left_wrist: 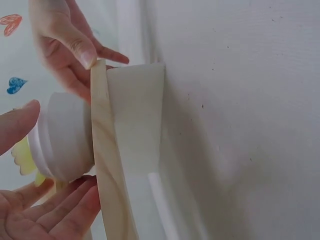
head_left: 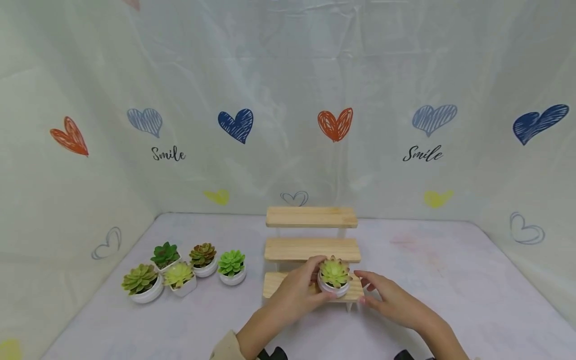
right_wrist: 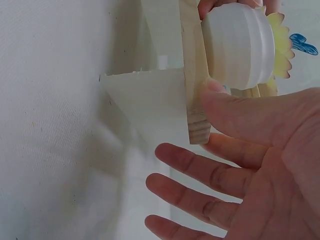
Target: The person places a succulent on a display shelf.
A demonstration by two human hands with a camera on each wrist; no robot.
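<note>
A small yellow-green succulent with reddish tips in a white round pot (head_left: 334, 277) stands on the lowest board of a three-step wooden shelf (head_left: 311, 248), near its right end. My left hand (head_left: 294, 290) holds this pot from the left, thumb in front and fingers behind. In the left wrist view the pot (left_wrist: 67, 135) sits against the board (left_wrist: 107, 150), with the left fingers (left_wrist: 65, 212) along its side. At the board's right end is my right hand (head_left: 391, 300), its thumb (right_wrist: 240, 107) touching the wood and its other fingers extended and spread.
Several potted succulents stand left of the shelf: a bright green one (head_left: 231, 265), a reddish-brown one (head_left: 203, 257), a dark green one (head_left: 165, 255), a pale one (head_left: 179, 276) and an olive one (head_left: 141, 281). Behind the table (head_left: 450, 280) hangs a heart-printed curtain (head_left: 288, 75).
</note>
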